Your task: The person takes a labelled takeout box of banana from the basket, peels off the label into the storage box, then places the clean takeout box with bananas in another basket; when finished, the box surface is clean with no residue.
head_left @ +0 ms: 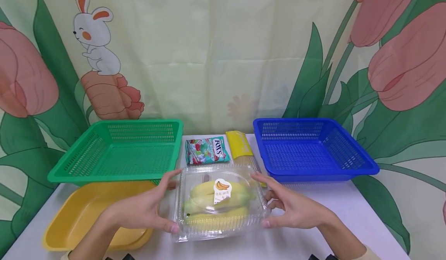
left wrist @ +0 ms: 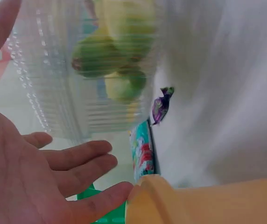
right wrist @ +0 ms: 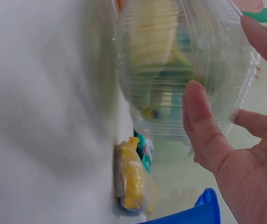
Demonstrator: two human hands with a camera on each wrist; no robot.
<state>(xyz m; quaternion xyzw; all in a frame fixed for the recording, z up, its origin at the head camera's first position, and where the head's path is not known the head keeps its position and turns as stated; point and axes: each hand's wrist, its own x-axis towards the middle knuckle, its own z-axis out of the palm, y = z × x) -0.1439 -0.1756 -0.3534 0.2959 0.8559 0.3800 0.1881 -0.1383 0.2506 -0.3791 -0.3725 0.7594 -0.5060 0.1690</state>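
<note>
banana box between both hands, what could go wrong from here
The clear banana box is smooth plastic, and the left hand and right hand only flank it with straight fingers, so it could slip from a loose grip. The candy bag and yellow packet lie just behind it; pushing it forward might shove them.

the candy bag (head_left: pixel 207 150) at 12 o'clock from the clear banana box (head_left: pixel 220 202) shows the brand "fox's". the box sticker (head_left: pixel 222 190) has small characters, not readable.
</note>
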